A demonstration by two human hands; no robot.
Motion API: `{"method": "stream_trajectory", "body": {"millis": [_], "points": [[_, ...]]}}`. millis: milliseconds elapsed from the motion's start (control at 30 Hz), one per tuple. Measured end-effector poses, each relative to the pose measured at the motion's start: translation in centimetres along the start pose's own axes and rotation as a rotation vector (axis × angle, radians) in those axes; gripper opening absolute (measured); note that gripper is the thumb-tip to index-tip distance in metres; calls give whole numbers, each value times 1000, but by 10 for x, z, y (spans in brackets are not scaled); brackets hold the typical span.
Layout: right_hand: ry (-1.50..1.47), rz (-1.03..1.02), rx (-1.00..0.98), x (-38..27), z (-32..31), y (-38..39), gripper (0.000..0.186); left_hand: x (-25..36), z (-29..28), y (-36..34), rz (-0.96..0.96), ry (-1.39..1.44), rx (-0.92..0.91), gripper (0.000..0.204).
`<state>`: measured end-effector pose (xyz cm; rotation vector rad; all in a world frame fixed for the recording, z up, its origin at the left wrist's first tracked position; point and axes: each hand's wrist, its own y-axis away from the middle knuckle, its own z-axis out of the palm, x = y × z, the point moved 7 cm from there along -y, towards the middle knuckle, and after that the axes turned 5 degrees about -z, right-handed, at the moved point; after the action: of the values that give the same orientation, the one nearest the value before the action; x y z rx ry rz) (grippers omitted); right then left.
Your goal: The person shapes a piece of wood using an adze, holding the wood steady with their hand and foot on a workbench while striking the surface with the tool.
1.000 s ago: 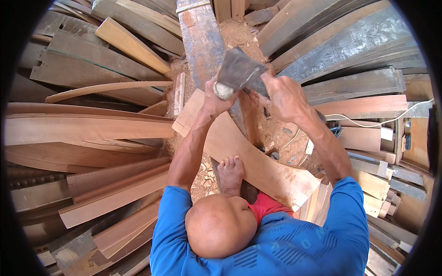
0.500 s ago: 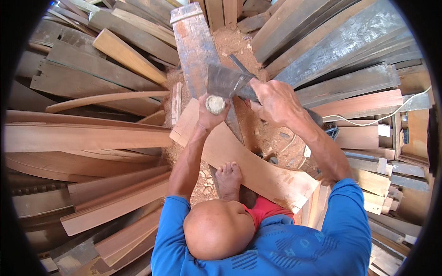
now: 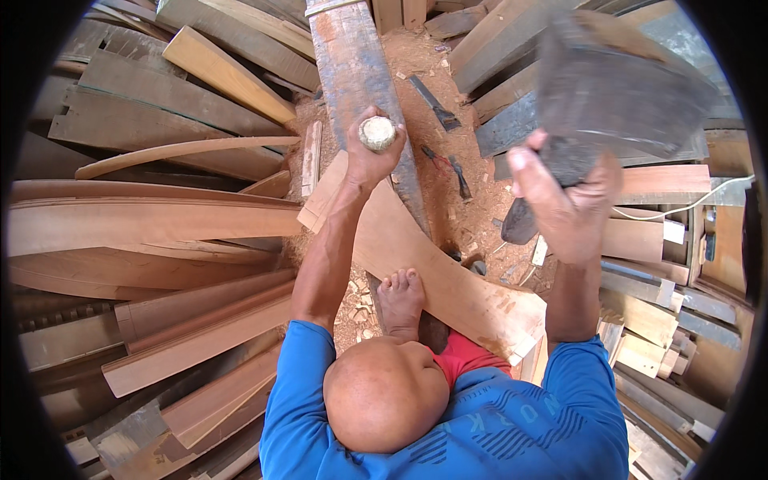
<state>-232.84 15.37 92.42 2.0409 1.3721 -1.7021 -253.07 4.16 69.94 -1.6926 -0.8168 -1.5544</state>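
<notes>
My left hand [image 3: 368,168] is wrapped round an upright chisel; only the pale, round, frayed end of the chisel's handle [image 3: 377,134] shows, and its blade is hidden below the fist. Up on the right, my right hand [image 3: 564,200] grips the handle of a dark wooden mallet [image 3: 624,88], whose big head is smeared by motion. Beneath the left hand lies a curved light-brown board [image 3: 424,264], slanting from upper left to lower right. My bare foot [image 3: 402,300] presses against its near edge. The far end of the board rests across a worn plank [image 3: 350,64].
Sawdust and chips cover the floor [image 3: 416,64]. A dark flat-bladed tool [image 3: 434,104] and pliers-like tools with red handles [image 3: 436,158] lie right of the plank. Stacked boards [image 3: 152,220] crowd the left side, and more timber [image 3: 664,184] lines the right. A white cable [image 3: 680,212] runs there.
My right hand has swung the mallet up and to the right, away from the chisel's end. The left hand keeps its grip in nearly the same place. The tools on the floor are now uncovered.
</notes>
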Motion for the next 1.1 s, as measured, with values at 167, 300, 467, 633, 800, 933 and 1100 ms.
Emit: {"method": "stream_trajectory", "body": {"millis": [167,300,467,633,800,933,1100], "points": [[-261,-141,201,-29,-13,-18,9,26,1,13,154,-120,-24,20],[128,-225,-129,0,29,-26,14,33,5,23,195,-141,-52,19],[740,17,-757,77,65,1,27,37,8,40,242,-76,-11,18],[-2,-110,-56,2,30,-26,21,27,3,42,213,-145,-44,20],[283,-255,-238,14,46,-14,25,33,7,41,309,-163,-26,21],[583,-83,-638,83,65,10,32,41,18,48,307,-72,-15,21],[69,155,-293,41,42,17,19,10,11,18,195,-21,121,20]]}}
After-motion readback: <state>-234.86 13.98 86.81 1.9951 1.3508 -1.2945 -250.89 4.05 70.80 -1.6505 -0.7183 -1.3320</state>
